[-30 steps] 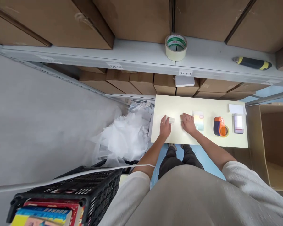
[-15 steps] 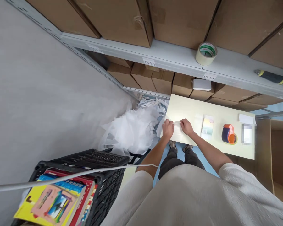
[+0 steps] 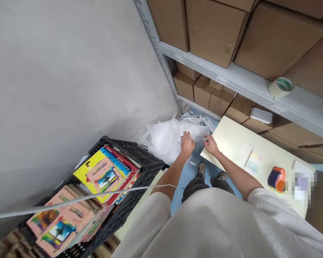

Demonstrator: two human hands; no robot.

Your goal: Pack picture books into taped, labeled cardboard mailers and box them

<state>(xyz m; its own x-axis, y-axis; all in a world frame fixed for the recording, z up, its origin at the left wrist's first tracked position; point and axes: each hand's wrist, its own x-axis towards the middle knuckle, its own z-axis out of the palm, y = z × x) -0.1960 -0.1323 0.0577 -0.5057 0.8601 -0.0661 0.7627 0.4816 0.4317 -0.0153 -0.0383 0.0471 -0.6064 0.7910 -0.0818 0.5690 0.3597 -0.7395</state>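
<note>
My left hand (image 3: pixel 187 144) is out over the white heap, beyond the table's left end, its fingers closed at the edge of a thin white sheet (image 3: pixel 196 131). My right hand (image 3: pixel 211 144) is by the table's near left corner, thumb and fingers pinched together. A small pale bit shows at its fingertips; I cannot tell whether it belongs to the same sheet. Below the hands lies a heap of crumpled translucent white sheets (image 3: pixel 164 138). The pale table (image 3: pixel 227 139) carries a flat pastel packet (image 3: pixel 254 160) and an orange and dark blue tape dispenser (image 3: pixel 276 178).
A black crate (image 3: pixel 148 157) with colourful books (image 3: pixel 107 175) stands at my left. A white cable (image 3: pixel 97 197) crosses in front. Shelves with cardboard boxes (image 3: pixel 215 32) rise ahead, with a tape roll (image 3: pixel 280 87) on the ledge. The grey wall (image 3: pixel 70 71) bounds the left.
My view has swung left. Both hands have left the tabletop, where they held a thin white piece, and moved left toward the heap of sheets. More books in the crate now show.
</note>
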